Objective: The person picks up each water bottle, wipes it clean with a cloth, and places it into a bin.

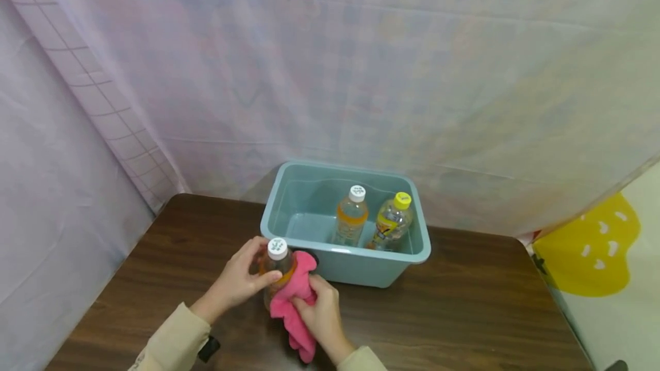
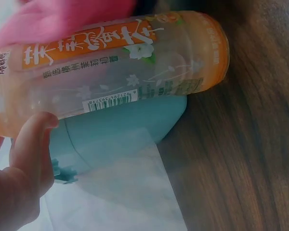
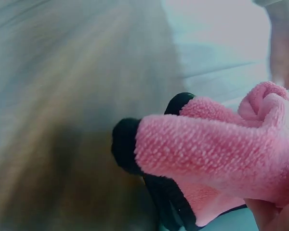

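Note:
My left hand (image 1: 242, 276) grips a clear plastic drink bottle (image 1: 277, 265) near its top, thumb and fingers round it below the white cap. Orange label bands and a barcode show on this bottle (image 2: 111, 72) in the left wrist view. My right hand (image 1: 323, 311) pinches a fluffy pink cloth (image 1: 296, 296) against the bottle's right side. Dark trim edges the cloth (image 3: 197, 149) in the right wrist view, where its folds hang loose. Both hands are just in front of a blue-green plastic tub (image 1: 356, 271), over the table.
Inside the tub stand a white-capped bottle with an orange band (image 1: 352, 216) and a yellow-capped bottle (image 1: 393, 219). The brown wooden table (image 1: 464, 308) reaches back to a pale curtain (image 1: 361, 73). A yellow shape (image 1: 588, 251) hangs at the right.

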`<state>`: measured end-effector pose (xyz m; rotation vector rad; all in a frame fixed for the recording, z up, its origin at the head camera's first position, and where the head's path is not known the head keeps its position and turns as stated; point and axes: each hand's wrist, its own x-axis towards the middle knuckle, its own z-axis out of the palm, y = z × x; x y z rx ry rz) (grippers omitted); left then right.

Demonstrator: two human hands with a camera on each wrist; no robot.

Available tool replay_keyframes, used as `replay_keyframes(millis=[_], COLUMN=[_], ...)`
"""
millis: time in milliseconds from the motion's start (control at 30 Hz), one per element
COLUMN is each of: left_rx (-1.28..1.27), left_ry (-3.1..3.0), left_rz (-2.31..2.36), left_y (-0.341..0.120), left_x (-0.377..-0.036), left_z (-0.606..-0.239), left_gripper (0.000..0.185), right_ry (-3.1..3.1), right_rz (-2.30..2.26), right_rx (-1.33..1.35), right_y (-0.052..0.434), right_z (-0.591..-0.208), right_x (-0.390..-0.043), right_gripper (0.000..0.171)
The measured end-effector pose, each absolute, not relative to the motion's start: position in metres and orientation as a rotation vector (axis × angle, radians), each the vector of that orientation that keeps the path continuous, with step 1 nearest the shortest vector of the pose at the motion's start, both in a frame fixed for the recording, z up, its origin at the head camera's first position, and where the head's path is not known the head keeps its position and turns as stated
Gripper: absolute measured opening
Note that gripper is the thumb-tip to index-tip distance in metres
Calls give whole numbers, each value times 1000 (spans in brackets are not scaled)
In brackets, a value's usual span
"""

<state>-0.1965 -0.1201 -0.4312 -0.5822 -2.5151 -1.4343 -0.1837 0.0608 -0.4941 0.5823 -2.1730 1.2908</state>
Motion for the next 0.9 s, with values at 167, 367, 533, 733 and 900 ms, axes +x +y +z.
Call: replay_keyframes(millis=[167,367,533,733,900], left_rx=[-586,-637,-650,-570,-528], left_ry=[-2510,-2481,-2471,-2535,-2554], left_rz=[-1447,-1423,-1435,-1458,-1468], left_y=[-120,-122,-122,-120,-119], left_x=[-197,-200,-200,-198,-196], left_z=[-432,-435,-436,-432,-431], left_gripper=[42,41,41,43,44], right_ry=[-2128,-2178,-2207,-2189,-2217], right_rz=[1263,1185,1177,1312,1396], right_rx=[593,600,581,492,421], right_y=[60,58,57,56,55], right_z=[-471,-442,-436,-450,-468], right_x=[-182,-179,-175,-176,-175], right_gripper=[38,40,41,40,35])
